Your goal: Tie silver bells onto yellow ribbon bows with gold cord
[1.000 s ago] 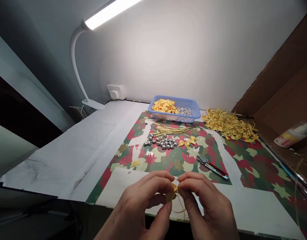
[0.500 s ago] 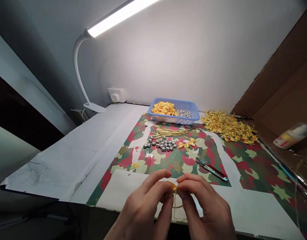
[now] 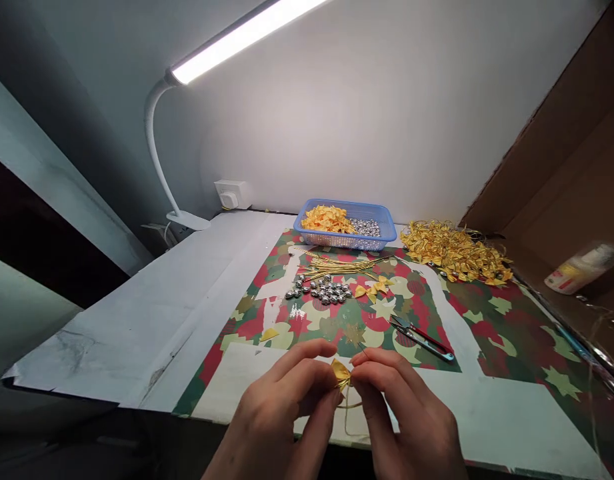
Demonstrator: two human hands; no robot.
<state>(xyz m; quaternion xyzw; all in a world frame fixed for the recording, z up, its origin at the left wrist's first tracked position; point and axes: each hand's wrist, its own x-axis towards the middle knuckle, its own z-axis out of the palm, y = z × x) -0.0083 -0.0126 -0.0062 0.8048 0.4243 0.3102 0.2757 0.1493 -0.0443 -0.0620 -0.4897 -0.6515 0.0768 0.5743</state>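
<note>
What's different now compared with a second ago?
Little. The left hand and right hand kept pinching the yellow bow, which has turned up and shows more above the fingertips. The gold cord hangs below as before. Scissors, silver beads and blue basket stayed put.

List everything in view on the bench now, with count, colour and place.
lamp: one, white, lit, back left
socket: one, white, back wall
basket: one, blue, back centre, yellow and silver stock inside
bow pile: many, yellow, right of basket
cords: bundle, gold, before basket
bells: cluster, silver, mid mat
loose bows: few, yellow, right of bells
snips: one, red-handled, right of centre
mat: one, red-green, bench middle
bottle: one, blurred, far right
bow: one, yellow, between hands
left hand: pinching bow
right hand: pinching bow
</note>
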